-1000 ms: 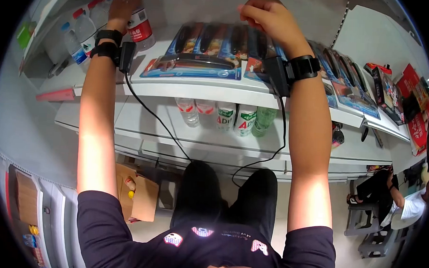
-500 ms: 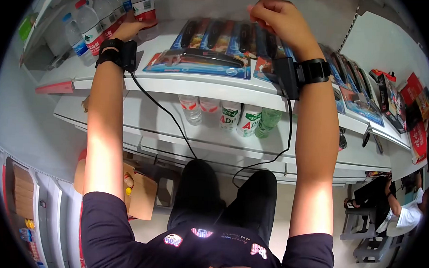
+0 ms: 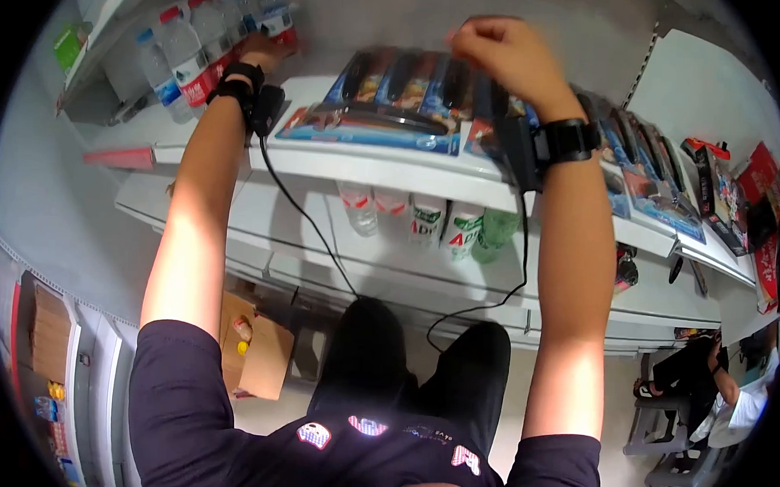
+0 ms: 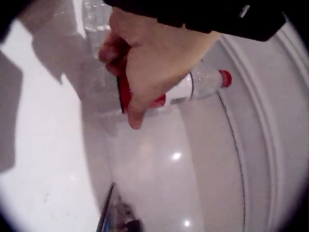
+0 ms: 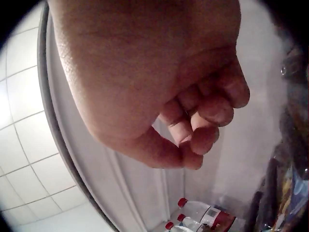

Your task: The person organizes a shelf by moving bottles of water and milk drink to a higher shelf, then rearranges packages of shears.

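Observation:
My left hand point(image 3: 263, 53) is at the back left of the upper shelf, at the end of a row of water bottles point(image 3: 182, 53). In the left wrist view it grips a red-labelled water bottle point(image 4: 206, 84) with a red cap. The thumb lies on one side, curled fingers on the other, and the palm hides much of the label. Raised above the blister packs point(image 3: 406, 79), my right hand point(image 3: 511, 57) holds nothing. Its fingers hang loosely curled in the right wrist view, with red-capped bottles point(image 5: 197, 212) beyond them.
The upper shelf's white front edge point(image 3: 367, 167) runs below both wrists. Bottles and white cans point(image 3: 426, 221) stand on the shelf beneath. Boxes point(image 3: 719, 193) lie at the right. A cardboard box point(image 3: 267, 360) is on the floor; a seated person point(image 3: 732, 389) is at the right.
My left hand has come down from the bottle's upper part to its lower part, and the bottle has moved back beside the row. The right hand keeps its loose curl above the packs.

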A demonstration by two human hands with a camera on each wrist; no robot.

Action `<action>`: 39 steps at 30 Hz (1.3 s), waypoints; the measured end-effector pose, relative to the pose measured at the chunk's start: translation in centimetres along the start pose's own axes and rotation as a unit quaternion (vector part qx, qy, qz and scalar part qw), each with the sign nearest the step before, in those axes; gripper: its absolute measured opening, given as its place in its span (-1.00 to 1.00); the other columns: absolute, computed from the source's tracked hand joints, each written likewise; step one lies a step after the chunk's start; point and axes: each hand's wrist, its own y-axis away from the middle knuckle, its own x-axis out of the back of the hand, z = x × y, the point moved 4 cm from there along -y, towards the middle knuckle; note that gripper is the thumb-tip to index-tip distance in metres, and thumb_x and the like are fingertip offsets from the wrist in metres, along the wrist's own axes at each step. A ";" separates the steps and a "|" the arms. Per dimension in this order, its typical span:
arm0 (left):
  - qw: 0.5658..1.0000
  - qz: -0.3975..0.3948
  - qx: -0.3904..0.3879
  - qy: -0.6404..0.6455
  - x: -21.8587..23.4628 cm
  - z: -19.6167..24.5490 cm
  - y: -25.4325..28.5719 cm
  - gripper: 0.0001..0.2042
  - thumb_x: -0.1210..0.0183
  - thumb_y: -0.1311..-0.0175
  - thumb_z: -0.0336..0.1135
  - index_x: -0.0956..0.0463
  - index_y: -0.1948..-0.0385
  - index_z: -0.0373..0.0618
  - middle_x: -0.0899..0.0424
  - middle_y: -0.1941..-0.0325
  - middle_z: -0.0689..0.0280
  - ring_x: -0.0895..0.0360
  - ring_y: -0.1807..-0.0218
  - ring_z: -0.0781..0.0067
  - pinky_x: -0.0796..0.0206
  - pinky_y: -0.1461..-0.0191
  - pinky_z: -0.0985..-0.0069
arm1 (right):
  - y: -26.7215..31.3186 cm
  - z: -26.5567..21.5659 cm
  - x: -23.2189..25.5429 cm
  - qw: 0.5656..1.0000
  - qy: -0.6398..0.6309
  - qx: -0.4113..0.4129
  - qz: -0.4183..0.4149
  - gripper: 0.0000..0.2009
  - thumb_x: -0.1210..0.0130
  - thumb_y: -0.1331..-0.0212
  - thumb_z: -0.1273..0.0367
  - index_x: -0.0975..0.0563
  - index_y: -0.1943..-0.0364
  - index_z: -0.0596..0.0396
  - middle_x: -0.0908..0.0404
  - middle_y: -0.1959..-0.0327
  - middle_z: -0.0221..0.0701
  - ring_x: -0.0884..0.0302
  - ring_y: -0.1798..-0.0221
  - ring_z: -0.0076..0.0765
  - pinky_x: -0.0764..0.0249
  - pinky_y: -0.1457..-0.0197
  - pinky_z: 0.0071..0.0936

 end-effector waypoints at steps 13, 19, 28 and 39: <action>0.971 -0.103 0.042 0.210 -0.8 2.0 -1.1 -0.67 -0.43 -0.04 -0.24 -0.55 0.46 -0.36 -0.67 0.49 0.08 -0.68 0.52 0.25 -0.60 0.45 0.41 | -0.3 0.6 -0.8 0.998 -0.058 -0.033 -0.014 -0.72 -0.17 -0.11 0.21 -0.64 0.44 0.19 -0.63 0.51 -0.32 -0.53 0.40 -0.41 -0.43 0.24 -0.42; 0.928 -0.019 0.055 0.367 -1.7 0.2 -0.9 -0.73 -0.34 -0.07 -0.29 -0.55 0.42 -0.36 -0.68 0.49 0.04 -0.70 0.44 0.28 -0.57 0.45 0.44 | -0.3 0.6 -0.8 0.999 -0.032 -0.028 -0.026 -0.73 -0.17 -0.12 0.23 -0.64 0.43 0.21 -0.63 0.52 -0.31 -0.50 0.41 -0.42 -0.43 0.24 -0.43; 0.976 0.087 0.035 0.196 1.0 4.0 2.6 -0.60 -0.37 -0.03 -0.16 -0.59 0.29 -0.40 -0.71 0.33 -0.02 -0.71 0.43 0.19 -0.55 0.29 0.38 | -0.4 0.8 -0.8 0.999 -0.044 -0.008 -0.003 -0.76 -0.18 -0.13 0.26 -0.66 0.42 0.19 -0.66 0.50 -0.37 -0.55 0.40 -0.47 -0.45 0.25 -0.47; 0.994 -0.025 -0.016 0.106 1.8 1.8 0.4 -0.63 -0.19 -0.22 -0.04 -0.60 0.20 -0.20 -0.64 0.37 0.19 -0.60 0.35 0.36 -0.41 0.28 0.45 | -0.3 0.7 -0.5 0.999 0.019 -0.040 -0.028 -0.69 -0.20 -0.10 0.16 -0.66 0.43 0.16 -0.64 0.53 -0.34 -0.58 0.41 -0.44 -0.47 0.27 -0.47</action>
